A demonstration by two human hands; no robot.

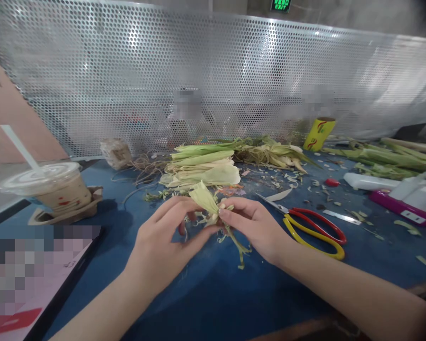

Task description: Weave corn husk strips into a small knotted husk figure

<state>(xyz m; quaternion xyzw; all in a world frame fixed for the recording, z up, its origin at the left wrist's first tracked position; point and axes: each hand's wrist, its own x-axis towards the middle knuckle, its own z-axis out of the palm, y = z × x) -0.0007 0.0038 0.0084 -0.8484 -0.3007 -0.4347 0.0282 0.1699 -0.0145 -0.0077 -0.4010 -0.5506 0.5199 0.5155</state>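
Observation:
Between my two hands, above the blue table, is a small bundle of pale green corn husk (205, 199) with thin shreds trailing from its lower end. My left hand (168, 237) grips it from the left, thumb and fingers closing toward the middle. From the right, my right hand (253, 225) pinches the bundle with thumb and forefinger. Just beyond lies a stack of flattened corn husks (202, 166). Scissors (315, 232) with one red and one yellow handle rest by my right wrist, blades pointing toward the husks.
A lidded drink cup (53, 189) with a straw stands in a cardboard holder at left, near a screen (67, 270). Twine (145, 168), more husks (270, 154), a yellow roll (320, 134), a blade (341, 217), a glue gun (372, 182) and a purple power strip (404, 206) lie around.

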